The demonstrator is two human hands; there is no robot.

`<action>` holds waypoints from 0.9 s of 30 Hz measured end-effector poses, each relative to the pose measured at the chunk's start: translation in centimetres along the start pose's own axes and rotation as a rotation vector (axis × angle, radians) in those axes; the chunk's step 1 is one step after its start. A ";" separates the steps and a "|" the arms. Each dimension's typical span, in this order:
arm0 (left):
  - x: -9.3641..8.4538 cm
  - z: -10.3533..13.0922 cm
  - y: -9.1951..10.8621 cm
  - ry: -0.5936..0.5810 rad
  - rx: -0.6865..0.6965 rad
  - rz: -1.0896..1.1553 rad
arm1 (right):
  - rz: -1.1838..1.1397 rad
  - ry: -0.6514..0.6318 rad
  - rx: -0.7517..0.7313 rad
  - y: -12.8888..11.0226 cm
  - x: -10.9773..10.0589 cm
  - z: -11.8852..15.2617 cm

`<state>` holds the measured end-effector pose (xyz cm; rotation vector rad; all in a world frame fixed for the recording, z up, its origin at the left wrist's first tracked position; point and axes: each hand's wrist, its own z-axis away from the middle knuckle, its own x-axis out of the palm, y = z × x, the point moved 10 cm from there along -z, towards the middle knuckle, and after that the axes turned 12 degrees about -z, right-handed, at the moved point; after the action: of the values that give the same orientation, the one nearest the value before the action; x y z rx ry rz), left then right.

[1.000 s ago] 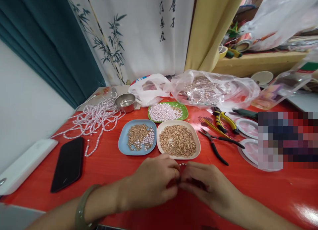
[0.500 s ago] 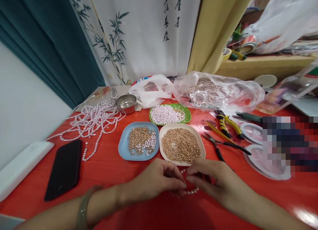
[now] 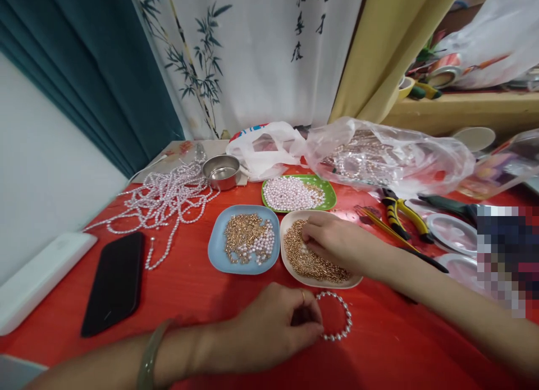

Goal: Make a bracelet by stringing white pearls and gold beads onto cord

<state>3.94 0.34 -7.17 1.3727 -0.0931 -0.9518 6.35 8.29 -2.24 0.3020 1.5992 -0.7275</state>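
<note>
My left hand (image 3: 286,328) pinches the left side of a beaded bracelet (image 3: 348,317), whose silvery, pearl-like beads curve in a loop above the red table. Over the cream dish (image 3: 357,282) of small gold beads (image 3: 320,266) is my right hand (image 3: 332,241), its fingers closed together and their tips down among the beads. What sits between those fingertips is hidden. Left of that dish, a blue dish (image 3: 217,249) holds gold pieces (image 3: 242,233) and pearl-like beads (image 3: 263,244). Behind them stands a green dish (image 3: 330,199) with pinkish white beads (image 3: 288,193).
At the left lie a black phone (image 3: 113,283), a white bar-shaped object (image 3: 46,278) and tangled bead strands (image 3: 168,193) near a metal bowl (image 3: 221,174). Plastic bags (image 3: 387,157) line the back. Yellow-black pliers (image 3: 396,213) and clear spools (image 3: 452,233) sit at the right.
My right hand has left the bracelet and moved up into the dish of gold beads. My left hand keeps hold of the bracelet, whose loop now shows openly. The view has shifted slightly.
</note>
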 end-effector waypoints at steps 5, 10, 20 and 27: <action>-1.4 0.5 2.2 -0.011 0.126 -0.180 | 0.078 -0.042 -0.019 -0.7 0.2 -0.3; -5.7 1.3 4.3 0.093 0.183 -0.371 | 0.038 0.039 0.008 0.3 -0.3 0.5; -13.5 -0.7 -0.8 0.370 -0.048 -0.543 | -0.121 0.153 0.088 1.7 -1.0 2.2; -12.4 -1.6 -1.1 0.347 0.001 -0.719 | -0.214 0.227 0.086 1.7 -1.8 2.6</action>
<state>-3.64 9.37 -2.77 1.5819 0.7043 -1.2730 9.72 8.44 -0.98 0.2868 1.8366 -0.9551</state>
